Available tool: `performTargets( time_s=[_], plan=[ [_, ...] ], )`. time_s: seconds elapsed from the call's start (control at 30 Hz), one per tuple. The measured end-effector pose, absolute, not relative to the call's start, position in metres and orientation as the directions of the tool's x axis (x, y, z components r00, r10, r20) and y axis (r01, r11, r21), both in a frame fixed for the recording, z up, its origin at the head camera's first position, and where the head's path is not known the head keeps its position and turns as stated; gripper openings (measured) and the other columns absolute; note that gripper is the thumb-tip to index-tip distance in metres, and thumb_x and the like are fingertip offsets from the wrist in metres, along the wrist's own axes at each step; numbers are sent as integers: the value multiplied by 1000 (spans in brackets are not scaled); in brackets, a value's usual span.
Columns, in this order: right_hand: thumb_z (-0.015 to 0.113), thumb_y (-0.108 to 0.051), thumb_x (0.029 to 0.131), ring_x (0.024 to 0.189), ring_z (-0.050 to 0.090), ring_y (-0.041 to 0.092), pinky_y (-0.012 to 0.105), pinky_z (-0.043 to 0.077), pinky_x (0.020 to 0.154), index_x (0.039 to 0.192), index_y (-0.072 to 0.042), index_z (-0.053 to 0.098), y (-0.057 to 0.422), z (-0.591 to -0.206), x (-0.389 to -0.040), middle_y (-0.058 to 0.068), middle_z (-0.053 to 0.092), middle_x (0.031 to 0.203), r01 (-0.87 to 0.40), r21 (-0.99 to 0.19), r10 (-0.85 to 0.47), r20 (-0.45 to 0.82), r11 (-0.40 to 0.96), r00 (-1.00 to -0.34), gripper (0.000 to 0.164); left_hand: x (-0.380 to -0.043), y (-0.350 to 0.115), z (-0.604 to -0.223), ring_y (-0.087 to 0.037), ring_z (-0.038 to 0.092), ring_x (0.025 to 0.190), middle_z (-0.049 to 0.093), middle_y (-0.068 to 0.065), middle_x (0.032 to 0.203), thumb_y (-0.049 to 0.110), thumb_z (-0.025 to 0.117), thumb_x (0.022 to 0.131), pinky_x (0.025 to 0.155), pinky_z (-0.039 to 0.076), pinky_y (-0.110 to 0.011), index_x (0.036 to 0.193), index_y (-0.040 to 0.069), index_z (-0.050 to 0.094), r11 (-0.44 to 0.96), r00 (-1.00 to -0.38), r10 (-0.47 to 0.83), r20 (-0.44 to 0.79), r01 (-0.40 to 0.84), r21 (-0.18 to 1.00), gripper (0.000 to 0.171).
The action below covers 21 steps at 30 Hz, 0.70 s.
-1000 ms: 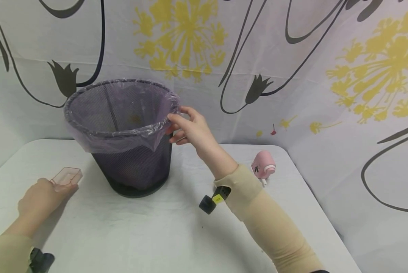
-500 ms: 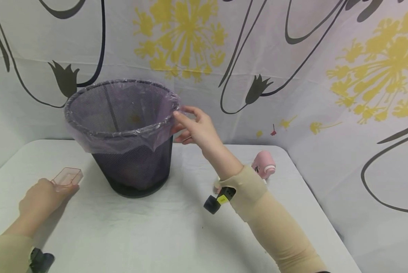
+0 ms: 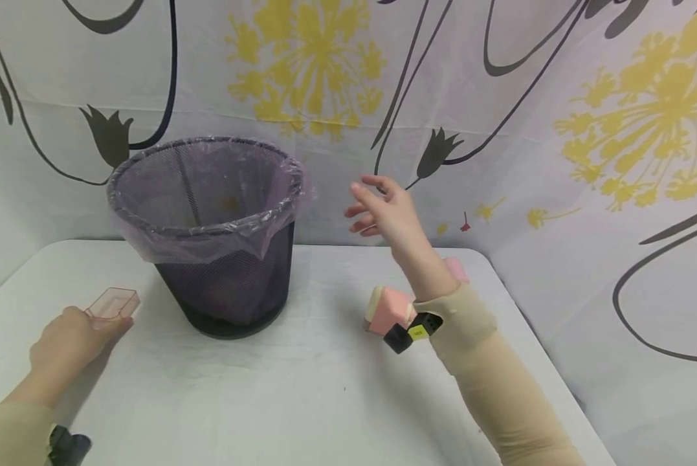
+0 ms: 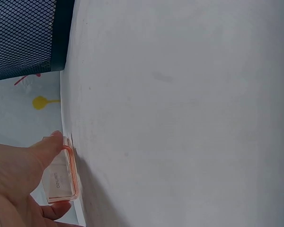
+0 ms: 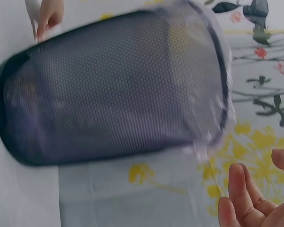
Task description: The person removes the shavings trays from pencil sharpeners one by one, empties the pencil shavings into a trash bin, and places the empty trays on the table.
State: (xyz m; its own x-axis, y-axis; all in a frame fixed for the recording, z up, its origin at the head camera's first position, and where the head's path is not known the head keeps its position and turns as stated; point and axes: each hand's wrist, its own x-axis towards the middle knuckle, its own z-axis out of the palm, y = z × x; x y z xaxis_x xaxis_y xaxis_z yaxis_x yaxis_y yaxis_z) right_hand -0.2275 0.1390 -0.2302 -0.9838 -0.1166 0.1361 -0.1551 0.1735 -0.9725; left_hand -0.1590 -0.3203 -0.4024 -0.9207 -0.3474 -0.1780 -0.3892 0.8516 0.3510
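Note:
My left hand point(image 3: 71, 343) holds a small clear plastic box point(image 3: 112, 304) with pinkish-orange edges at the table's left; in the left wrist view, thumb and fingers grip the box point(image 4: 60, 182) by its two sides. A dark mesh wastebasket point(image 3: 226, 285) stands upright at the back, left of centre. Over its rim is folded a thin, purplish bin liner point(image 3: 208, 243). To the right of the basket, apart from it, my right hand point(image 3: 386, 210) hovers with fingers loosely bent and nothing in them.
A peach and cream block-like object point(image 3: 389, 309) sits on the white table point(image 3: 237, 401) below my right wrist. Behind that forearm a pink item point(image 3: 456, 268) is mostly hidden. A patterned cloth backdrop point(image 3: 336, 149) rises right behind the table.
My right hand has let go of the basket's rim and moved right, uncovering the peach block and covering most of the pink item. My left hand stays put with the box.

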Motion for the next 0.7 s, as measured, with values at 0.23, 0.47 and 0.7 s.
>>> performTargets(
  time_s=[0.23, 0.47, 0.7],
  plan=[
    [60, -38, 94, 67, 69, 23, 33, 55, 68, 139, -11, 45, 176, -233, -228, 11, 70, 90, -162, -947, -20, 163, 277, -986, 55, -157, -320, -401, -50, 55, 77, 48, -43, 91, 66, 56, 83, 55, 47, -51, 108, -31, 35, 853, -921, -344, -182, -388, 349, 103],
    [59, -44, 93, 71, 70, 22, 32, 55, 72, 138, -9, 46, 205, -241, -228, 12, 71, 95, -160, -906, 62, 199, 391, -978, 58, -160, -321, -403, -50, 55, 77, 48, -43, 93, 66, 54, 84, 56, 46, -51, 108, -30, 37, 856, -923, -343, -174, -383, 348, 101],
    [59, -44, 94, 70, 69, 12, 30, 54, 74, 138, -5, 46, 225, -256, -227, 18, 68, 104, -159, -860, 81, 225, 485, -971, 60, -160, -322, -405, -54, 53, 83, 46, -45, 94, 66, 54, 84, 60, 46, -55, 110, -32, 34, 862, -928, -333, -170, -372, 345, 103]
  ],
)
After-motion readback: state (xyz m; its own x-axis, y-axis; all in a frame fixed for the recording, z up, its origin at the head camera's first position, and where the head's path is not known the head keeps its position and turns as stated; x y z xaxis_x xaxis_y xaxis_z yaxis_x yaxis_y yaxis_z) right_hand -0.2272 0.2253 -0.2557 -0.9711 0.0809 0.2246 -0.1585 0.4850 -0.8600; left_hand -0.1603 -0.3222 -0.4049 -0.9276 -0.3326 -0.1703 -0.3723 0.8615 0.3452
